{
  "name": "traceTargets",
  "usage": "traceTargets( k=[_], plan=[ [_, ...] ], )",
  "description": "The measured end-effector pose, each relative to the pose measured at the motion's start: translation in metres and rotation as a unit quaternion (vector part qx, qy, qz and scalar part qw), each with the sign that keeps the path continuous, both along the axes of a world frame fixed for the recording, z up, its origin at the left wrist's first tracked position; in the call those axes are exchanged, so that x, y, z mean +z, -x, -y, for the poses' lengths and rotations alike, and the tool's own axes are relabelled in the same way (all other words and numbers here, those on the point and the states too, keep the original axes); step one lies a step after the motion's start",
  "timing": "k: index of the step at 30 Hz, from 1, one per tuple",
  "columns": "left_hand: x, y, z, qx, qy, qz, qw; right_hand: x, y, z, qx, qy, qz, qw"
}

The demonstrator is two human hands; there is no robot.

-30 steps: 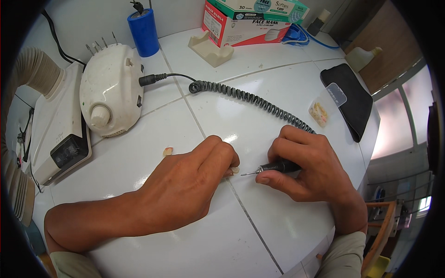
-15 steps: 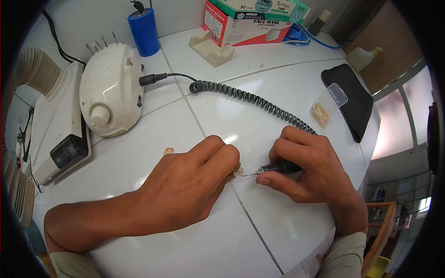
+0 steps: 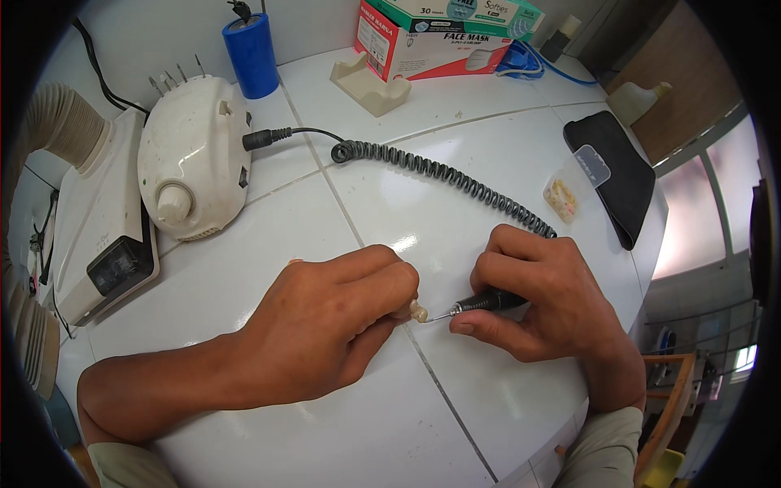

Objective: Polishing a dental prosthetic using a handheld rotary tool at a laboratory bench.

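Between the thumb and fingers of my left hand is a small cream, tooth-like piece; the fingers hide most of it. My right hand grips a black rotary handpiece like a pen. From its metal nose a thin bur points left, its tip at the piece or right beside it; contact is too fine to tell. A coiled black cord runs from behind my right hand to the white control unit at the left. Only an edge of a small pinkish bit shows behind my left hand.
A white machine with a dark panel and a ribbed hose stands far left. Along the back are a blue cylinder, a beige cradle and mask boxes. At right, a clear box of small pieces adjoins a black pouch.
My left hand has dipped and rolled slightly, so more of the cream piece shows at its fingertips. The pinkish bit behind it is more covered. The right hand has shifted only slightly.
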State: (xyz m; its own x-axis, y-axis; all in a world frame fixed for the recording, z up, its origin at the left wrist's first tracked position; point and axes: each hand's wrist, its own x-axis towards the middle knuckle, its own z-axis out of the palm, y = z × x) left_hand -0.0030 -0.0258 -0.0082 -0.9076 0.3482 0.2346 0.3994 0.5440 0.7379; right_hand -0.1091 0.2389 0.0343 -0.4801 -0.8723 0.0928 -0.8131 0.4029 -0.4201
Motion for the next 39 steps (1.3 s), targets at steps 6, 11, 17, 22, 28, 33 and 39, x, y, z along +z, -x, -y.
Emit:
traceTargets(
  k=[6, 11, 17, 22, 28, 33, 39],
  plan=[
    [0.0038, 0.0007, -0.0005, -0.005, -0.018, 0.022, 1.000, 0.0005, 0.0003, 0.0002, 0.006, -0.007, -0.001, 1.000],
    [0.0038, 0.0017, -0.0002, -0.006, -0.028, 0.028, 0.999, 0.0005, 0.0005, -0.0004, 0.010, -0.004, -0.004, 1.000],
    [0.0030, 0.0027, 0.0018, -0.017, -0.032, 0.050, 0.998, 0.0002, 0.0001, -0.0004, 0.010, -0.009, -0.014, 1.000],
    [0.0034, 0.0030, 0.0020, -0.020, -0.029, 0.056, 0.998, 0.0032, -0.0005, 0.0011, 0.017, -0.030, -0.019, 0.999],
    [0.0043, 0.0030, 0.0012, -0.022, -0.013, 0.058, 0.998, 0.0025, -0.0002, 0.0008, 0.030, -0.027, -0.030, 0.999],
    [0.0022, 0.0029, 0.0012, -0.028, -0.006, 0.035, 0.999, 0.0018, -0.0015, 0.0006, 0.024, -0.035, -0.035, 0.998],
    [-0.0014, 0.0022, -0.0003, -0.030, 0.001, -0.001, 1.000, 0.0029, -0.0026, 0.0011, 0.030, -0.041, -0.046, 0.998]
  ],
)
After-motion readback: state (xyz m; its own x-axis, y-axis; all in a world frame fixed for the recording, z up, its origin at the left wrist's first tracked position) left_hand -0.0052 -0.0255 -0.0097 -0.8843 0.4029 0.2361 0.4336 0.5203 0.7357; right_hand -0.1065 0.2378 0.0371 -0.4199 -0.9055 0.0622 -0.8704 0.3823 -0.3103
